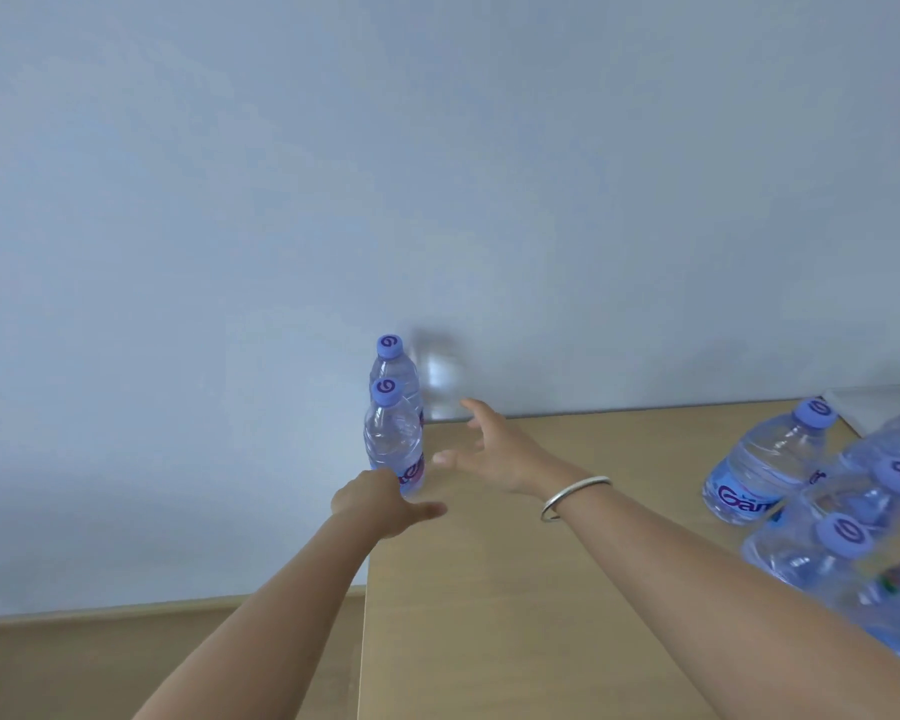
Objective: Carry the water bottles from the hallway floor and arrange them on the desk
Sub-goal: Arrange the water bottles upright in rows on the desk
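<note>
We rest our left hand [372, 498] against the near bottle [393, 441] (upright on the counter [515, 589]); our right hand [489, 449] spreads wide, empty.

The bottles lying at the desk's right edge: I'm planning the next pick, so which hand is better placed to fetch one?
The right hand, likely. Its arm runs beside the lying bottles and its fingers are spread, holding nothing. The left hand is at the standing bottles by the desk's left corner.

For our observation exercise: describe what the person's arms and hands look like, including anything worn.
Both forearms are bare, with no sleeves in view. The right wrist wears a thin silver bangle. The left hand and right hand wear no gloves; no rings are visible.
</note>
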